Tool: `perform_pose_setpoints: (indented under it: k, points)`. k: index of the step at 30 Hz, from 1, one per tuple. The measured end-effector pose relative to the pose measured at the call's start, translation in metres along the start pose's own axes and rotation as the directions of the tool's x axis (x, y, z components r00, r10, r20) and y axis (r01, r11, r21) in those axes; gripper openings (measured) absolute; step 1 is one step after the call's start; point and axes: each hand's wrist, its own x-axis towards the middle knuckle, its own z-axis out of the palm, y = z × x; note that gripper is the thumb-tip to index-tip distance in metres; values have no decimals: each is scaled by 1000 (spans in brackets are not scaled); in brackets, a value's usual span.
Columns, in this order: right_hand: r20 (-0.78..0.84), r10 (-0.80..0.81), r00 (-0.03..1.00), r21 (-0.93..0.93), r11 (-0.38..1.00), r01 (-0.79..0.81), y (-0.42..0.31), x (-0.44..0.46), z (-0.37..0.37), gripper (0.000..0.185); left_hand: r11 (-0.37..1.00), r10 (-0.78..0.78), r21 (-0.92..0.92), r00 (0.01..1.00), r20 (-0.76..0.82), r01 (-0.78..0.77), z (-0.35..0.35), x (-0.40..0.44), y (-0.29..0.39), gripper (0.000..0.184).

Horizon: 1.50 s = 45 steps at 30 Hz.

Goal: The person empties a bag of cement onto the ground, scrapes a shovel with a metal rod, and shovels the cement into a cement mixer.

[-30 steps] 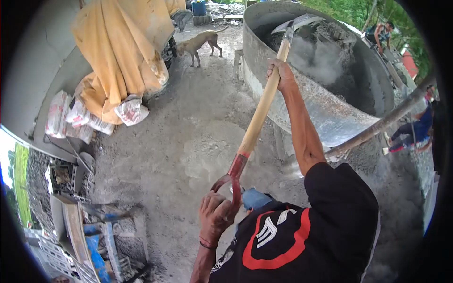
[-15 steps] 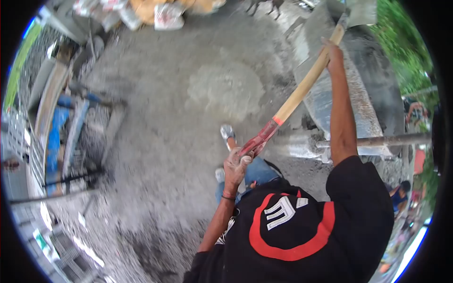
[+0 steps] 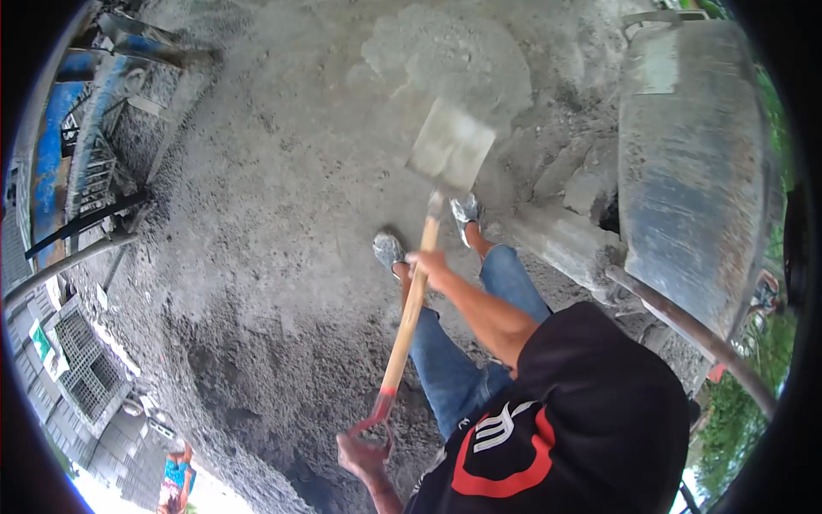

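Note:
I hold a shovel (image 3: 407,330) with a flat square metal blade (image 3: 454,146), a pale wooden shaft and a red grip at the top. My left hand (image 3: 364,454) is closed around the red grip, low in the view. Further down, my right hand (image 3: 431,267) wraps the wooden shaft near the blade. The blade lies over the ground, by the near edge of a low heap of grey powdery material (image 3: 462,51); whether it touches the heap I cannot tell. No load is plain on the blade. My feet stand either side of the shaft's lower end.
On the right is a large worn metal container (image 3: 693,163) with a pole (image 3: 693,330) beside it. Blue-painted timbers (image 3: 56,128) stand at the left. Dark gravel (image 3: 248,385) spreads below left. Another person (image 3: 175,480) is at the bottom left edge.
The shovel has swung from the metal container at upper right down and left to the ground near the heap. Both hands remain on it. My view has shifted too.

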Motion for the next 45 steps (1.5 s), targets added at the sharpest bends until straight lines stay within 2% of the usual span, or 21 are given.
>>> perform_pose_setpoints:
  k: [1,3,6,7,8,10,11,12,14,15,16,18,20,22,26,29,31,36,38,40,45]
  points:
    - [-35,86,996,-18,996,-87,32,12,1,12,1000,-14,19,1000,-21,14,-2,-11,0,59]
    - [-49,130,990,-40,990,-132,40,12,-3,12,969,119,229,988,-102,-93,11,-34,-2,58]
    - [-90,218,972,-55,973,-224,25,49,-34,11,925,135,364,989,-57,-106,100,-70,22,61]
    - [-33,269,962,-54,961,-271,8,72,-53,11,934,202,298,979,8,-195,131,-73,16,59]
    - [23,313,950,-56,949,-311,-14,98,-73,11,935,194,301,981,8,-188,155,-77,3,59]
    - [20,182,983,-178,968,-175,-81,145,-114,10,984,-98,153,995,37,91,204,-88,-30,65]
    - [85,7,996,-185,983,9,-125,151,-128,12,988,-57,152,990,129,37,236,-86,-41,64]
    - [66,62,996,-232,972,-45,-157,206,-148,11,991,-8,136,976,220,-23,274,-78,-49,63]
    - [27,-22,999,-226,974,28,-227,251,-170,10,995,-99,8,980,173,100,350,-58,-68,59]
    - [4,-51,999,-231,972,51,-242,269,-179,10,989,-92,-104,983,160,110,370,-48,-87,56]
    - [-5,-55,998,-236,970,52,-239,274,-183,10,988,-99,-104,981,167,118,377,-39,-100,56]
    - [-23,-153,988,-208,967,145,-231,275,-188,9,967,-63,-230,978,198,109,381,-28,-122,54]
    - [16,-207,978,-179,962,207,-219,280,-190,8,934,-111,-316,977,183,166,371,-11,-144,54]
    - [-60,-255,965,-198,951,239,-208,261,-180,7,914,-96,-361,962,256,187,352,5,-153,54]
    - [-50,-196,979,-197,963,183,-183,223,-172,7,907,-186,-335,957,223,255,307,-3,-133,54]
    - [-63,-234,970,-178,959,220,-180,166,-154,9,928,-40,-351,972,232,122,257,-22,-133,51]
    - [0,-164,986,-175,971,162,-188,110,-140,10,930,-7,-357,975,221,88,228,-43,-121,52]
    - [7,-237,972,-155,960,235,-207,15,-122,10,913,127,-407,963,237,-21,167,-109,-86,54]
    - [14,-273,962,-156,950,272,-224,-26,-115,9,881,195,-467,959,206,-79,153,-142,-58,57]
    - [48,-320,946,-127,938,324,-248,-65,-115,10,903,245,-413,930,273,-117,140,-182,-20,52]
    - [79,-447,891,-39,892,451,-340,-195,-119,11,827,374,-551,841,391,-112,113,-233,6,46]
